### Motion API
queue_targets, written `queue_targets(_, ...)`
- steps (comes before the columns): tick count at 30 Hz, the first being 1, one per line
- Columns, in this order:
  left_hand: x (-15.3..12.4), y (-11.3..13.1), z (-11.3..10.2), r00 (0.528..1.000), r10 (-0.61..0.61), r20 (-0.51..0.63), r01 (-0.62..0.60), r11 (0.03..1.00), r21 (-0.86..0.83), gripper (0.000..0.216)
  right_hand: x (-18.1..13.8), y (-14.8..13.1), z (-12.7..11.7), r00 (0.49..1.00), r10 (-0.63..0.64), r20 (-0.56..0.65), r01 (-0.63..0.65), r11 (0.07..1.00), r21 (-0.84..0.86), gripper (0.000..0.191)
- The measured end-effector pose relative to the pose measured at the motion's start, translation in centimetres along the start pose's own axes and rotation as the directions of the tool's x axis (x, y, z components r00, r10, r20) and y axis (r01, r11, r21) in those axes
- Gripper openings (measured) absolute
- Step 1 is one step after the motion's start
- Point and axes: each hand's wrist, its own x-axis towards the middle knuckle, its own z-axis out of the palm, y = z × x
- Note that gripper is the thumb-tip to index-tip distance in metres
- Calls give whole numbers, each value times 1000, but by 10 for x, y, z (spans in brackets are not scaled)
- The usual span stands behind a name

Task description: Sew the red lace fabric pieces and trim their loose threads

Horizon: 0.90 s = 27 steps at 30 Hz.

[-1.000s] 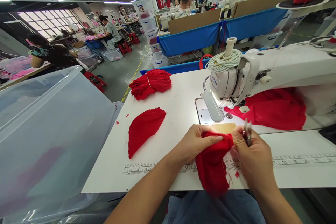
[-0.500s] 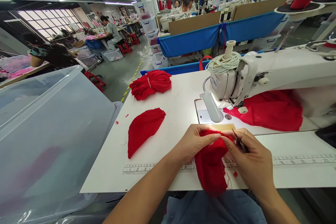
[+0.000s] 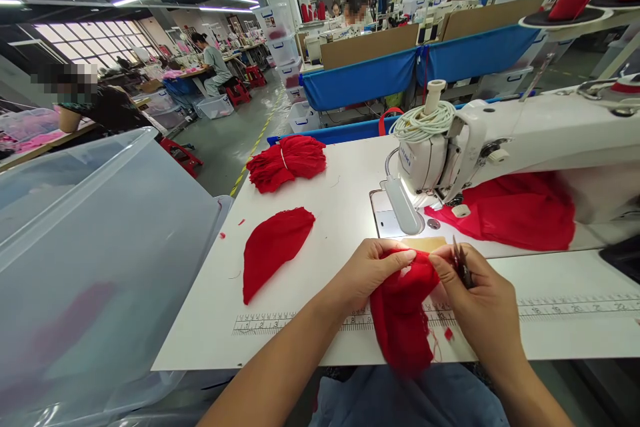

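Observation:
A piece of red fabric hangs from both hands over the table's front edge, its right side frayed with loose threads. My left hand pinches its top edge between thumb and fingers. At the top right corner, my right hand pinches the same fabric with thumb and forefinger. Small dark thread snips are tucked in that right hand, blades pointing up. Just beyond the hands stands a white sewing machine, with more red fabric lying under its arm.
A curved red fabric piece and a tied red bundle lie on the white table, which has a printed ruler along its front. A large translucent bin stands at the left. Co-workers sit farther back.
My right hand has slid slightly right along the fabric's top edge, apart from the left. The snips have turned more upright, their tips now away from the cloth.

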Motion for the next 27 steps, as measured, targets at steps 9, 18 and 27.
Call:
queue_targets(9,-1,-1,0,995,87,48,-91,990,109,41,-1,-3,5,992,-125,29,126,992,-16,19)
queue_targets(18,-1,0,-1,1000,11,12,-11,999,31,36,-9,1,-4,996,-3,-92,2,1000,-17,17)
queue_targets(27,-1,4,0,997,-77,16,78,992,-103,42,-14,26,-18,902,-399,165,431,817,-383,30)
